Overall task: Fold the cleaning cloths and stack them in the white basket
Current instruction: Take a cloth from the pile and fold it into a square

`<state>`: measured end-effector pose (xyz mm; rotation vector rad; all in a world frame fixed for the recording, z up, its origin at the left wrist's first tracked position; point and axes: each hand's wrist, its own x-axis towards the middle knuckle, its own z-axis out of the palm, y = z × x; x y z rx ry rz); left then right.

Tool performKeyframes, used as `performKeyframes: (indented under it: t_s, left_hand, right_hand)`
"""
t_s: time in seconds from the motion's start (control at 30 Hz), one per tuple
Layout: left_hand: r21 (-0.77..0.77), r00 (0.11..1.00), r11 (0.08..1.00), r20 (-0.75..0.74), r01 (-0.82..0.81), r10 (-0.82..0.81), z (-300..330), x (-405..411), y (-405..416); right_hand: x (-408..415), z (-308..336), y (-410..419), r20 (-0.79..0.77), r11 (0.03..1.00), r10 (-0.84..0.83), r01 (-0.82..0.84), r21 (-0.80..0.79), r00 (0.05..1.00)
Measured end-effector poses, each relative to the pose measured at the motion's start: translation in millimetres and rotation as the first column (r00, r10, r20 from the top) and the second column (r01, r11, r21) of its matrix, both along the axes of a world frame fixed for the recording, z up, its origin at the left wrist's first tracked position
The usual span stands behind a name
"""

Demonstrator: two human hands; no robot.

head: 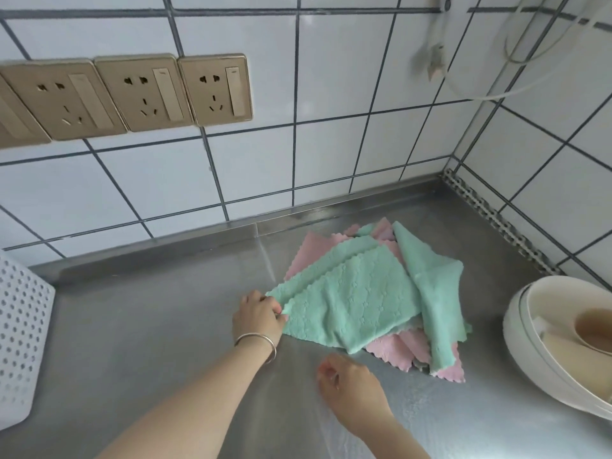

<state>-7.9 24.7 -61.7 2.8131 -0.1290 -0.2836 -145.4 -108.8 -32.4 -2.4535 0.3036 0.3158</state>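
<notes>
Desk (139, 329): brushed steel with a raised lip along its back edge. Walls: white square tiles (334, 77) with dark grout, meeting at the desk's far right corner. Three gold sockets (139, 94) in a row on the back wall, upper left. White cable (516, 54) hangs near the corner. Perforated metal strip (496, 223) runs along the desk's right edge. Light even, daylight-toned.

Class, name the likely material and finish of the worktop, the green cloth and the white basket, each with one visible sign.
Grey metal worktop: probably brushed stainless steel, dull reflections. Green embossed cloth: likely microfibre, fuzzy pile. White perforated basket: seemingly matte moulded plastic, regular holes.
</notes>
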Motion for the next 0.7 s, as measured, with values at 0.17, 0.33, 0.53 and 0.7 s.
performKeyframes:
  t_s: [0.17,0.33,0.53,0.7]
  left_hand:
    - [-0.261,0.941,0.927,0.277,0.268,-0.194,16.5,-11.6,-9.0]
    - [-0.298,0.75,0.755,0.553,0.584,-0.362,74.5,-15.8,-15.3]
    - [-0.254,0.611,0.689,0.715,0.679,-0.339,139.0,-7.1,26.2]
    - [-0.357,0.692,0.75,0.699,0.557,-0.181,181.9,-19.2,94.8]
  right_hand:
    - [15.9,14.1,-4.3,0.2,0.999,-0.008,0.015,-0.034,0.98]
    - [57.6,62.4,-10.5,0.464,0.986,0.153,-0.103,-0.132,0.873]
    - [84.2,116.9,-30.5,0.28,0.906,0.253,-0.126,-0.403,0.926]
    - [84.7,141.1,-33.2,0.239,0.874,0.233,-0.095,-0.477,0.943]
